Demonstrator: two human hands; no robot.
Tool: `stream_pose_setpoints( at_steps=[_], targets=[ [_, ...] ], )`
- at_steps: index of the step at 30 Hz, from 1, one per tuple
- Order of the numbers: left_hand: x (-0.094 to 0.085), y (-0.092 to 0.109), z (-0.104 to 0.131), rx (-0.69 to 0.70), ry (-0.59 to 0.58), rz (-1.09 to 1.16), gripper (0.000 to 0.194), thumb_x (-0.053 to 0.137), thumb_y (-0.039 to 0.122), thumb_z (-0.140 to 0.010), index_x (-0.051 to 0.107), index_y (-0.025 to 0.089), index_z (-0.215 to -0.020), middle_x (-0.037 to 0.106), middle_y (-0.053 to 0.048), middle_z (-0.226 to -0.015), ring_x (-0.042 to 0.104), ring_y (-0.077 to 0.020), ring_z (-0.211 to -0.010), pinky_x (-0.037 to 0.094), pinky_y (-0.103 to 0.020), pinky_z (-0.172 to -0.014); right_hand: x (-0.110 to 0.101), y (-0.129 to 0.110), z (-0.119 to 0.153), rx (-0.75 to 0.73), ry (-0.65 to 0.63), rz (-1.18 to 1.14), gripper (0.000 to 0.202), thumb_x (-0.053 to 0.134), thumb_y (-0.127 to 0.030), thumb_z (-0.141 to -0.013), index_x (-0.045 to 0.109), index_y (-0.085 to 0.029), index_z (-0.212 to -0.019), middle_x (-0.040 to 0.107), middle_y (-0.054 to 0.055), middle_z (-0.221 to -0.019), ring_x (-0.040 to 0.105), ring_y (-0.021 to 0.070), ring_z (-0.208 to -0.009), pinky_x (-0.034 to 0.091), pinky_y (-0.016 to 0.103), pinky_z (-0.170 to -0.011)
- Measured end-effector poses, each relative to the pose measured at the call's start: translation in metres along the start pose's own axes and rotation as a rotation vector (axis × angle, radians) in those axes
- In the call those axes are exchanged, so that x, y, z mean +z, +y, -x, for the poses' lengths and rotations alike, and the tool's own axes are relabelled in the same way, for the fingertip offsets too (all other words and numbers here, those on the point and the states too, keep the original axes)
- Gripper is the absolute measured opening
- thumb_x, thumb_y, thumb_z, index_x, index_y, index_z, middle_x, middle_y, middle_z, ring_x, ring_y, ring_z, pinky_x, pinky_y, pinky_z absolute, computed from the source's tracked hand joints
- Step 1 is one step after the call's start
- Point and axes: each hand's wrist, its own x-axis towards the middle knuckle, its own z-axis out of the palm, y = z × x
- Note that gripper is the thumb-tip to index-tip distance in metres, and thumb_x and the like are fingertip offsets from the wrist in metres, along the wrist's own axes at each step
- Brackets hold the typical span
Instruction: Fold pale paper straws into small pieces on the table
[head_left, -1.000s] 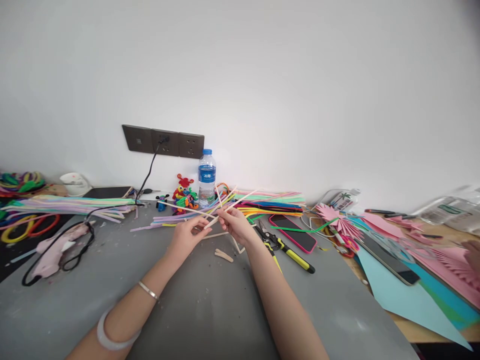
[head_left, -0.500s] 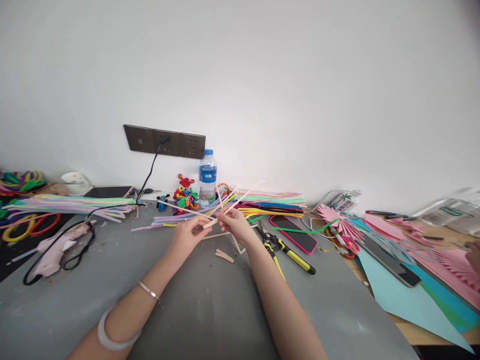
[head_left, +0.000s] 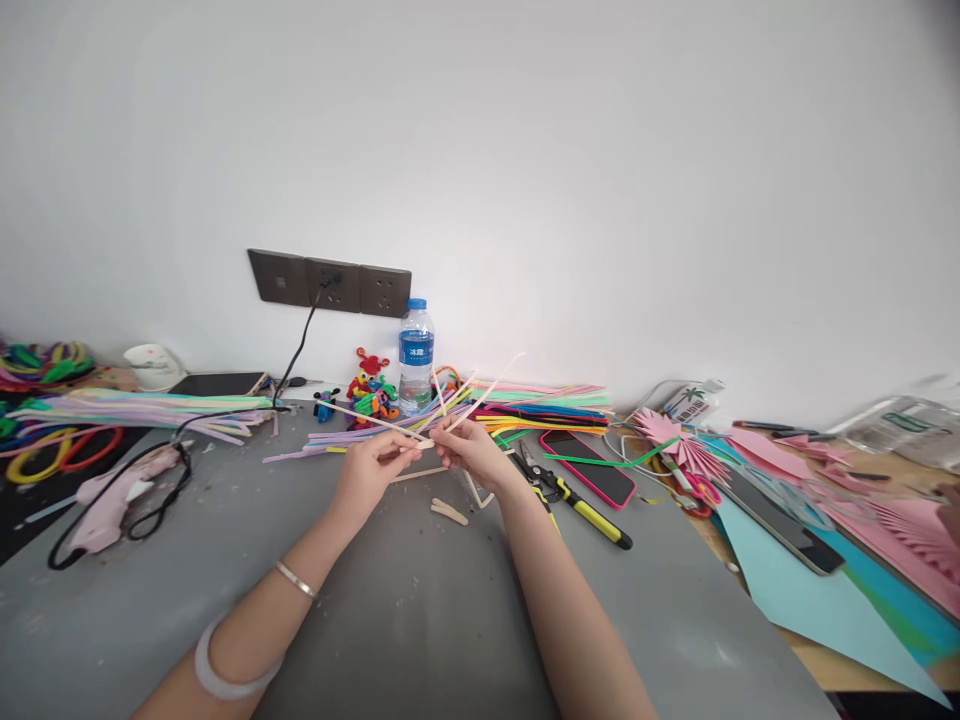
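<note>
Cream pipe cleaners point(head_left: 487, 388) cross between my two hands, with long ends sticking out up to the left and up to the right. My left hand point(head_left: 375, 468) pinches them near the crossing, fingertips together. Close beside it, my right hand point(head_left: 469, 452) is closed on the same cream strands. More cream lengths hang below my right hand, bent at an angle. A short folded cream piece point(head_left: 449, 512) lies on the grey table point(head_left: 420, 620) just below the hands.
Yellow-handled pliers point(head_left: 592, 520) and a pink-cased phone point(head_left: 592, 468) lie to the right. Behind are a water bottle point(head_left: 416, 355), a colourful figure point(head_left: 369, 385) and pipe cleaner bundles. A pink glue gun point(head_left: 112, 500) with its cord is at left, coloured paper point(head_left: 810, 600) at right.
My left hand has shifted slightly down and its fingers have straightened a little. The strand end pointing up to the right has moved slightly left and up.
</note>
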Motion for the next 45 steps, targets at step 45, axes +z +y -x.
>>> stream_pose_setpoints(
  at_steps=[45],
  targets=[
    [-0.016,0.006,-0.008,-0.233,-0.227,0.157,0.029,0.078,0.038,-0.067,0.072,0.017,-0.086,0.076,-0.007,-0.077,0.071,-0.0210,-0.073,0.059,-0.033,-0.070,-0.001,-0.005,0.003,-0.128,-0.075,0.066,0.027,0.078,-0.036,-0.069,0.062,-0.016,-0.077,0.067,0.000,-0.067,0.066,0.0116,-0.064,0.050,0.023,-0.064]
  ],
)
